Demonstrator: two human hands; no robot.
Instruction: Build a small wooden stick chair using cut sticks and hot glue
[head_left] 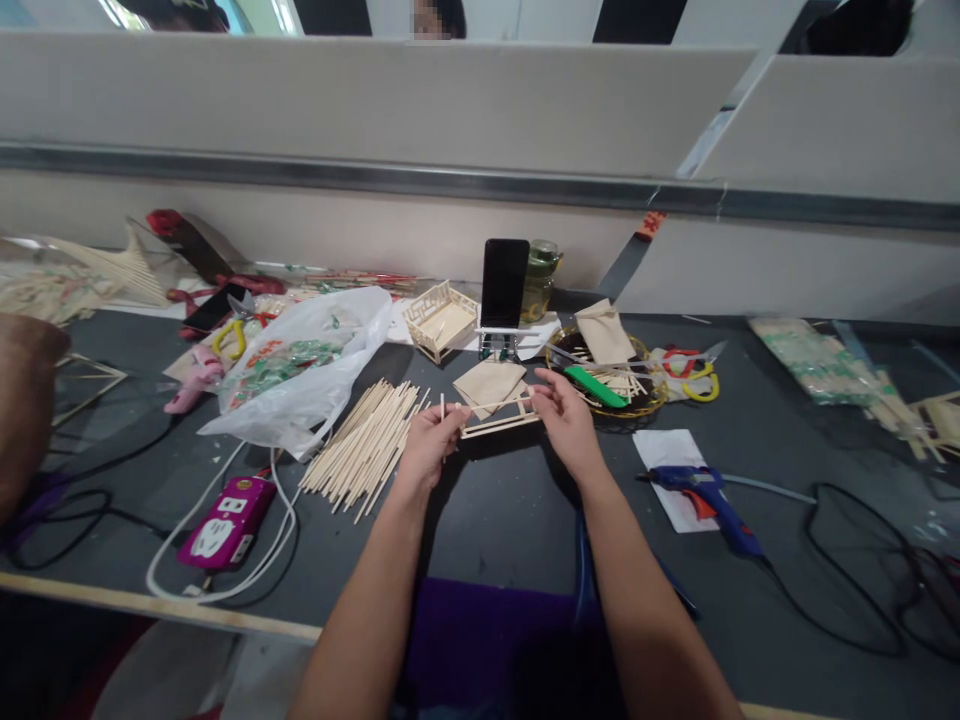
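My left hand [435,440] pinches the left end of a small frame of pale wooden sticks [499,428]. A short stick [442,408] stands upright at those same fingers; whether it is part of the frame I cannot tell. My right hand [562,418] grips the frame's right end between thumb and fingers. Behind the frame lies a square piece of beige sandpaper or card [489,385]. Loose wooden sticks [367,445] are heaped just left of my left hand. At the back sits a built stick box [442,320] with latticed sides.
A blue glue gun [701,495] rests on white paper at right. A basket [660,405] holds a green-handled tool [598,387]; scissors [697,380] lie beside it. A phone [504,285] stands behind. At left are a plastic bag [300,360] and a magenta power box [229,522] with cords.
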